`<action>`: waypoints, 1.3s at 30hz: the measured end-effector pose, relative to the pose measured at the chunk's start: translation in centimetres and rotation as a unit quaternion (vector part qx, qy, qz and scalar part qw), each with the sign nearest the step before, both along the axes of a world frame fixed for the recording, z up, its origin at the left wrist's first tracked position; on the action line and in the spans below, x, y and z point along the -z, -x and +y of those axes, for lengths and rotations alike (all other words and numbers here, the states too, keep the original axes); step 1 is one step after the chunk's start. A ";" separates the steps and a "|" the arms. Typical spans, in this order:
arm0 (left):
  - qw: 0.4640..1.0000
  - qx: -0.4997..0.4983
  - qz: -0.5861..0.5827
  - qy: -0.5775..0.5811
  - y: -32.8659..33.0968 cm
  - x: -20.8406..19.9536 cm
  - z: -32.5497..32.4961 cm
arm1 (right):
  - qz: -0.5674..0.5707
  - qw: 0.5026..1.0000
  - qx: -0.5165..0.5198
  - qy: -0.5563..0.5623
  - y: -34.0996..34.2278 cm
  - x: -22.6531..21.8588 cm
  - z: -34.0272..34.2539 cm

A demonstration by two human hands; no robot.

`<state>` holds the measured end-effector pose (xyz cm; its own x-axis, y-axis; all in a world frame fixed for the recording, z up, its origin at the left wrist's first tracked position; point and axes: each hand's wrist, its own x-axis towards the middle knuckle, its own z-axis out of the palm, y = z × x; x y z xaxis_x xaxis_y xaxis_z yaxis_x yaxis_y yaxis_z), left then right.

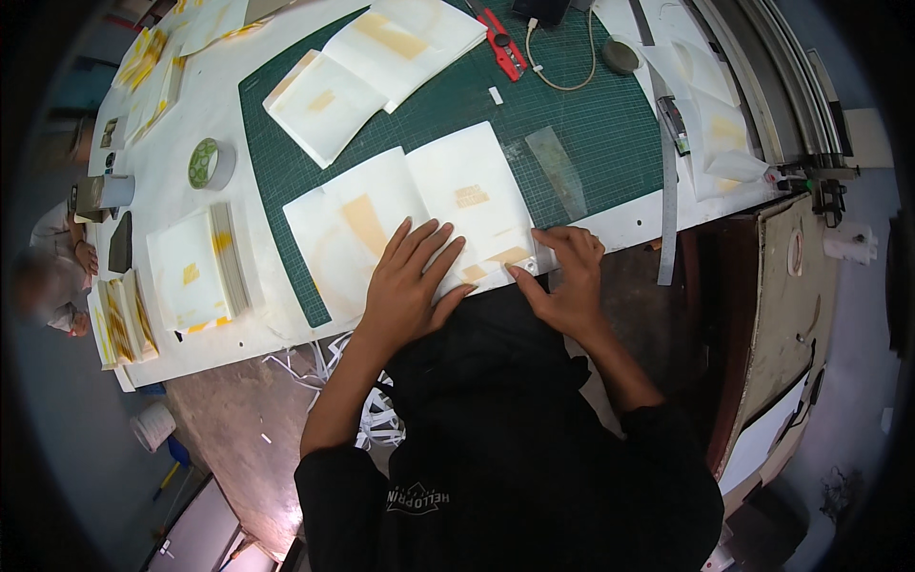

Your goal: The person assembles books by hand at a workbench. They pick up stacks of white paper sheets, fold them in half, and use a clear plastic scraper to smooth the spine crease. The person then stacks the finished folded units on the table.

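An open white booklet with pale yellow printed patches (448,181) lies in front of me, partly on a green cutting mat (610,133). My left hand (410,276) is flat on its lower middle, fingers stretched out and holding nothing. At the booklet's lower right corner, my right hand (569,281) has its thumb on the paper and its index finger by the right edge, the other fingers curled. A narrow folded strip shows along the near edge between my hands. Whatever is under my right fingers is hidden.
Farther up lie another open booklet (353,71), a red cutter (503,43) and a clear plastic strip (556,172). A steel ruler (669,219) overhangs the table edge at right. Paper stacks (195,276) and a round tape roll (212,164) stand left. Another person sits at far left.
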<state>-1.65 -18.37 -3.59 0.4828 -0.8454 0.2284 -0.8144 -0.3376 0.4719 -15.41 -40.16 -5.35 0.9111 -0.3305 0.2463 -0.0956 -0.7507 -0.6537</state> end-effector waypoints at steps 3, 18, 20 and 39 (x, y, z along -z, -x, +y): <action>1.000 -0.002 0.000 0.006 0.0 0.2 0.1 | -0.003 1.000 0.014 0.022 -0.2 -0.8 0.2; 1.000 -0.007 -0.008 -0.001 0.1 0.4 0.1 | -0.051 0.997 0.022 -0.057 0.3 -0.9 0.8; 1.000 -0.013 0.000 0.009 0.3 0.2 -0.1 | -0.061 0.994 0.009 -0.088 0.3 -0.8 0.7; 0.998 -0.028 0.041 0.037 0.4 0.4 0.0 | -0.042 0.983 -0.148 0.098 -2.4 -1.9 -0.9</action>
